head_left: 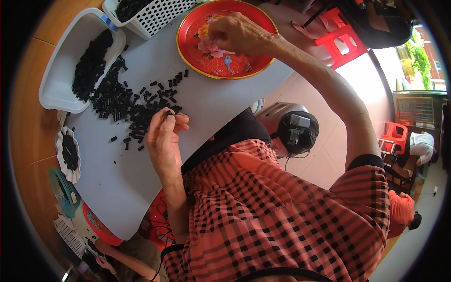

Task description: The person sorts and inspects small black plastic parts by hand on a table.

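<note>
My left hand (163, 143) is closed in a pinch over the grey-blue table (105, 185), holding a small black cylindrical piece (169, 113) between thumb and fingertips. Just beyond it spreads a loose pile of similar black pieces (141, 115). My right hand (242, 36) reaches over the round red tray (180, 52), which has a gold rim and a flower print. Its fingers are curled together, and anything between them is hidden. Some tiny silvery bits (235, 70) seem to lie on the tray near its close edge.
A white tub (55, 77) of black pieces lies tipped toward the pile. Behind it stands a white perforated basket (162, 19). At the left edge are a white scalloped dish (60, 149) and a green basket (57, 189). Another person's arm (131, 265) shows at lower left; a red stool (345, 42) stands right.
</note>
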A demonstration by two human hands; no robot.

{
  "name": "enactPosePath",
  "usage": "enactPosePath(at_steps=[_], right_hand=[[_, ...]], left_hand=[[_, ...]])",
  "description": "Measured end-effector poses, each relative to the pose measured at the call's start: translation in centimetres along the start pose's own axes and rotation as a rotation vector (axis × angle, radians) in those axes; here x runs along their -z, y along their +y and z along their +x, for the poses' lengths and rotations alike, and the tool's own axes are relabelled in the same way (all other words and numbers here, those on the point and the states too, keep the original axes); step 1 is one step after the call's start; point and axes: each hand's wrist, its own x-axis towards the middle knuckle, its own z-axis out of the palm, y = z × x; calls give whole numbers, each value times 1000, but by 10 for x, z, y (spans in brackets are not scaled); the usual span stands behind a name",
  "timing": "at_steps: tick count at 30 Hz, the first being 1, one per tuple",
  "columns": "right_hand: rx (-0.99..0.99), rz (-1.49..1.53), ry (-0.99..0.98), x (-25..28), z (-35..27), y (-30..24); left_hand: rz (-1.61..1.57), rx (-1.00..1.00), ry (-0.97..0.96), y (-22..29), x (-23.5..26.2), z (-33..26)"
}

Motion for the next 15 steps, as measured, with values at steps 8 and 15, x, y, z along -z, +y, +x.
enactPosePath(at_steps=[8, 15], right_hand=[[38, 41, -49, -2, -15, -26], [-104, -138, -248, -9, -17, -45]], left_hand=[[21, 8, 3, 1, 4, -2], [11, 41, 22, 1, -4, -3]])
